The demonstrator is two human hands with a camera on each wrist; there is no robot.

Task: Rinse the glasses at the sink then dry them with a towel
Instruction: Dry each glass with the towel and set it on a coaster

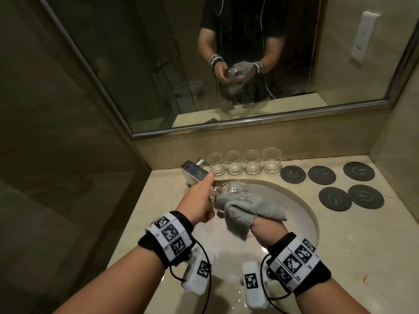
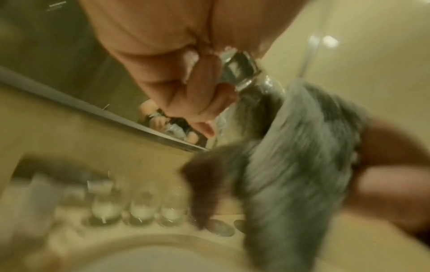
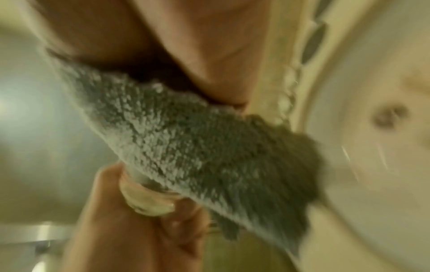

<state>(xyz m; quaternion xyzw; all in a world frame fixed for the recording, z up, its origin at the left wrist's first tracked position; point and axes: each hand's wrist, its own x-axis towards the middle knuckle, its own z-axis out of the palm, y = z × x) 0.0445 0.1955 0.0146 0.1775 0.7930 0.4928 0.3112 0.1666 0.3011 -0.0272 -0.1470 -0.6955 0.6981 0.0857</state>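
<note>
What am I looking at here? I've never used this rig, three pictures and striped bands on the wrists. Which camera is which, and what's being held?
No machine here: a person works with bare hands, wearing marker bands and small cameras on both wrists. The big picture comes from a head camera looking down at a sink below a mirror. The two blurry pictures come from the wrist cameras, looking along each hand. The left hand grips a clear glass on its side over the basin. The right hand holds a grey towel against the glass. On the counter stand four more glasses in a row, with five dark round coasters to their right.
</note>
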